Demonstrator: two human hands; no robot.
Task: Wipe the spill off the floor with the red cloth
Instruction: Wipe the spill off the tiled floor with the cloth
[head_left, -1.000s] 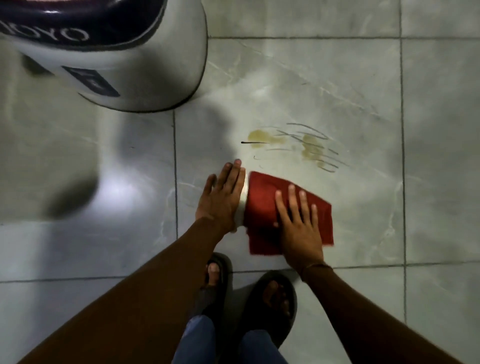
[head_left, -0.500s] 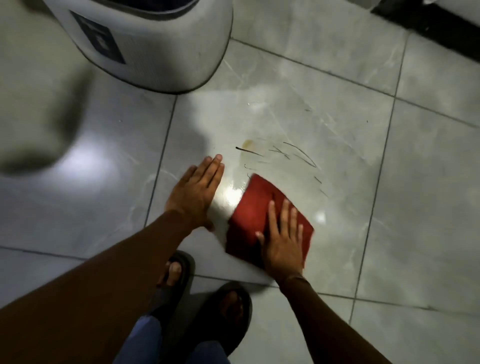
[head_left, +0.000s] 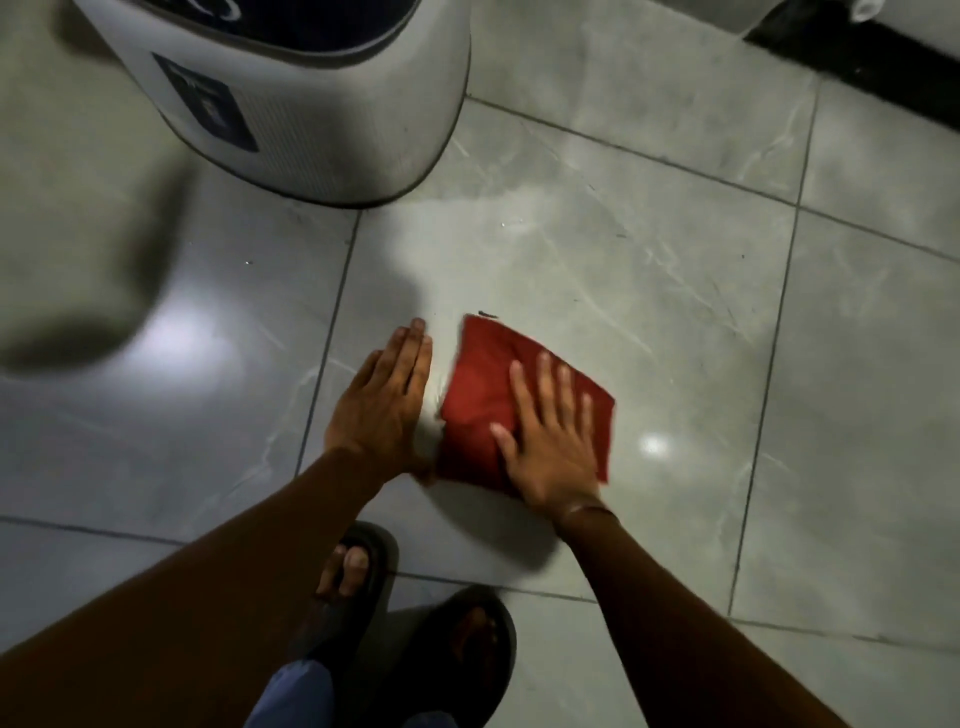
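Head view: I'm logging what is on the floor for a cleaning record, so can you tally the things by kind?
Red cloth: 1
Hands flat on the floor or cloth, left hand and right hand: 2
Black sandals, and: 2
White appliance: 1
Dark speck at the cloth's far corner: 1
Total: 7

From my seat the floor (head_left: 649, 270) reads as polished grey tile with pale marble-like veining — glossy enough to throw back bright spots of light. The red cloth (head_left: 483, 395) looks soft and matt, a woven fabric with shallow creases. The white appliance (head_left: 332, 119) seems smooth plastic with a dull sheen. The sandals (head_left: 467, 644) look like matt black rubber — I can't be sure.
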